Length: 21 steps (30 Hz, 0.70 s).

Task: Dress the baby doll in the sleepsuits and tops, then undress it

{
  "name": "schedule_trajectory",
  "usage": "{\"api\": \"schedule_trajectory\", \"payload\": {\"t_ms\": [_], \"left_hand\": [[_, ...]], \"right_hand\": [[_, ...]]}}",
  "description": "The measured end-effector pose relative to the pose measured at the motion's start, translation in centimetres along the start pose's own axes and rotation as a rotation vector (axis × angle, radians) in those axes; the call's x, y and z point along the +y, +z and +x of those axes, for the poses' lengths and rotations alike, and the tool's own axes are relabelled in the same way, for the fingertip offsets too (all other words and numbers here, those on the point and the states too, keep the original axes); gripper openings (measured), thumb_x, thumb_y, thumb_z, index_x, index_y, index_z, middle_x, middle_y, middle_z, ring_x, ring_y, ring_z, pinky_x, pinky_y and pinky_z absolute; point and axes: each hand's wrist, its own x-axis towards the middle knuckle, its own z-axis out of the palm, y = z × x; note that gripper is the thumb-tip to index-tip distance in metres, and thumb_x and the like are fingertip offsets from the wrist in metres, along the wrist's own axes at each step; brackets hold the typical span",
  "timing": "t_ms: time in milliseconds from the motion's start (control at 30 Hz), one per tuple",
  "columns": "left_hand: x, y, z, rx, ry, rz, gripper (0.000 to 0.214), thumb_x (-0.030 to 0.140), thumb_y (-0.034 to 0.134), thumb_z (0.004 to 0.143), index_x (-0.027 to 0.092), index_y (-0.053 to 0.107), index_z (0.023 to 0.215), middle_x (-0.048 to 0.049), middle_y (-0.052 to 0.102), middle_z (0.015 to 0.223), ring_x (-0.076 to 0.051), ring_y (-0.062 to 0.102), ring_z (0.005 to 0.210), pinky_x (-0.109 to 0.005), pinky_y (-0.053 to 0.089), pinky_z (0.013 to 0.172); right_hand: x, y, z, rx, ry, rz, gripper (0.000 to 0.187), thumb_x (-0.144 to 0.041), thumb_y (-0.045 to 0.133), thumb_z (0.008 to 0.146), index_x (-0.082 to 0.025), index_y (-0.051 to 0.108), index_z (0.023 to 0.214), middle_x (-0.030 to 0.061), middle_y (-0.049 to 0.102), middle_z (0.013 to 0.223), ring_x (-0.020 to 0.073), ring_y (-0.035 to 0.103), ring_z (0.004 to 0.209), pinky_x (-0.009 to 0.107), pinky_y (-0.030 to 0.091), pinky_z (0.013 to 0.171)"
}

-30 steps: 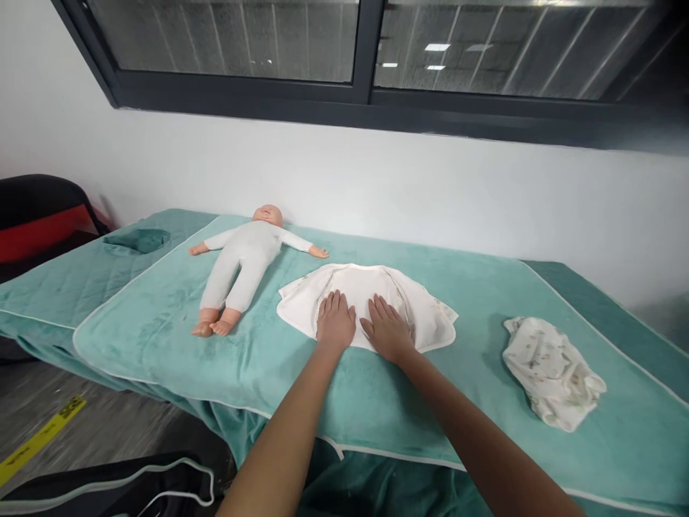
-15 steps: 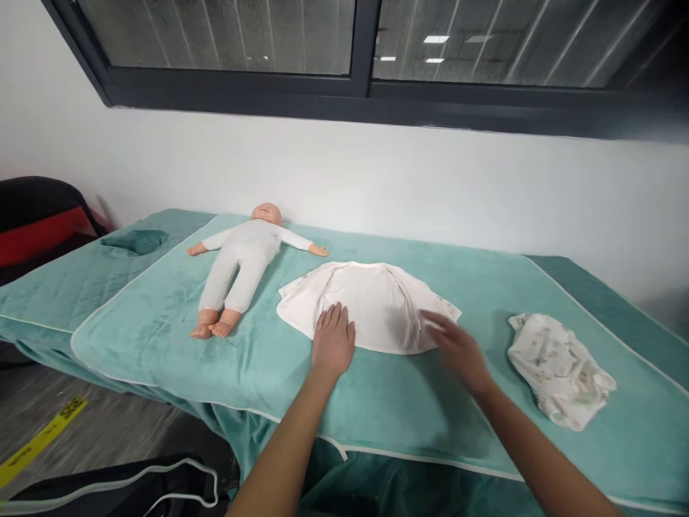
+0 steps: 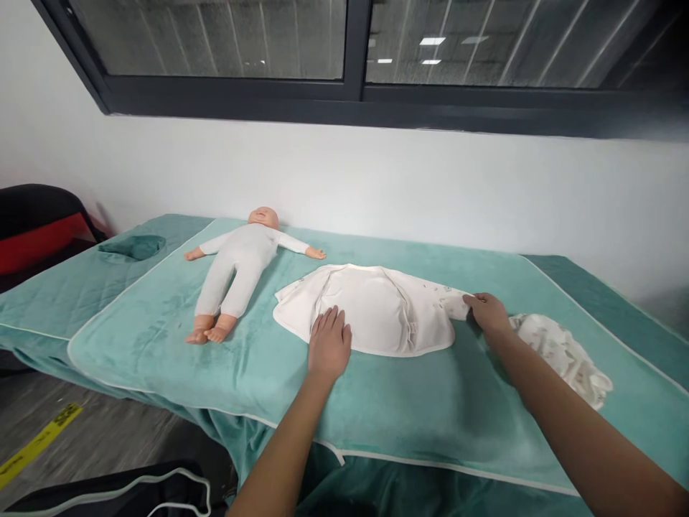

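Observation:
A white baby garment [image 3: 377, 309] lies spread flat on the teal towel [image 3: 161, 323]. My left hand [image 3: 328, 345] rests flat on its lower left edge, fingers stretched out. My right hand [image 3: 489, 313] is at the garment's right sleeve, fingers curled on the sleeve end and pulling it out to the right. A baby doll [image 3: 237, 269] in a white bodysuit lies on its back to the left, apart from both hands.
A crumpled patterned cloth [image 3: 565, 355] lies right of my right hand, partly behind my forearm. A folded teal cloth [image 3: 132, 248] sits at the far left. A white wall and a dark window frame stand behind the bed. Black fabric [image 3: 108, 495] lies on the floor.
My right hand left the garment's middle, swept right and took the sleeve end, drawing it outward. My left hand stayed pressed on the garment's lower left edge.

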Motion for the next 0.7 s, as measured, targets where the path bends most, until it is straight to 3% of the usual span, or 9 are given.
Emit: {"api": "schedule_trajectory", "payload": {"t_ms": [100,200,300,367,500,700], "left_hand": [[0.0,-0.1,0.0,0.011,0.0,-0.004,0.044,0.031,0.033,0.102,0.016,0.056,0.136,-0.0087,0.054,0.147,-0.021,0.045,0.141,-0.044,0.03,0.122],[-0.1,0.0,0.0,0.03,0.006,-0.019,0.043,0.031,0.034,0.101,0.016,0.057,0.134,-0.0088,0.056,0.145,-0.022,0.046,0.139,-0.044,0.031,0.121],[-0.1,0.1,-0.1,0.06,0.015,-0.039,0.04,0.03,0.036,0.101,0.016,0.059,0.132,-0.0089,0.058,0.143,-0.023,0.049,0.137,-0.045,0.033,0.12],[-0.2,0.2,-0.2,0.075,0.016,-0.053,0.038,0.028,0.038,0.1,0.016,0.059,0.13,-0.0096,0.058,0.142,-0.024,0.05,0.135,-0.047,0.035,0.119],[-0.3,0.1,-0.2,0.087,0.024,-0.088,0.034,0.025,0.041,0.099,0.016,0.062,0.125,-0.0105,0.061,0.139,-0.025,0.053,0.132,-0.049,0.038,0.117],[-0.4,0.2,-0.3,0.125,0.018,-0.148,0.029,0.021,0.046,0.096,0.016,0.064,0.119,-0.0108,0.063,0.135,-0.025,0.056,0.128,-0.05,0.041,0.114]], "right_hand": [[-0.1,0.0,1.3,0.024,0.019,-0.011,0.041,-0.035,0.047,0.08,-0.009,0.068,0.103,0.0173,0.071,0.086,0.0271,0.066,0.077,0.038,0.05,0.068],[-0.8,0.7,1.2,0.062,-0.063,-0.045,0.052,-0.033,0.043,0.083,-0.005,0.059,0.124,0.026,0.065,0.119,0.0322,0.062,0.108,0.044,0.049,0.089],[-1.6,2.7,-0.3,-0.01,-0.258,-0.073,0.058,-0.039,0.042,0.089,-0.01,0.051,0.137,0.0206,0.054,0.142,0.0301,0.048,0.133,0.044,0.038,0.11],[-1.8,4.4,-1.6,-0.1,-0.371,-0.095,0.058,-0.045,0.04,0.093,-0.012,0.05,0.14,0.0169,0.052,0.146,0.0285,0.046,0.136,0.044,0.036,0.113],[-1.6,6.7,-3.1,-0.192,-0.514,-0.22,0.062,-0.048,0.034,0.097,-0.006,0.05,0.141,0.021,0.047,0.151,0.0319,0.04,0.142,0.049,0.032,0.116],[-1.1,6.8,-3.0,-0.182,-0.587,-0.389,0.067,-0.047,0.025,0.101,0.0,0.042,0.145,0.0239,0.043,0.153,0.0306,0.036,0.145,0.048,0.032,0.117]]}}
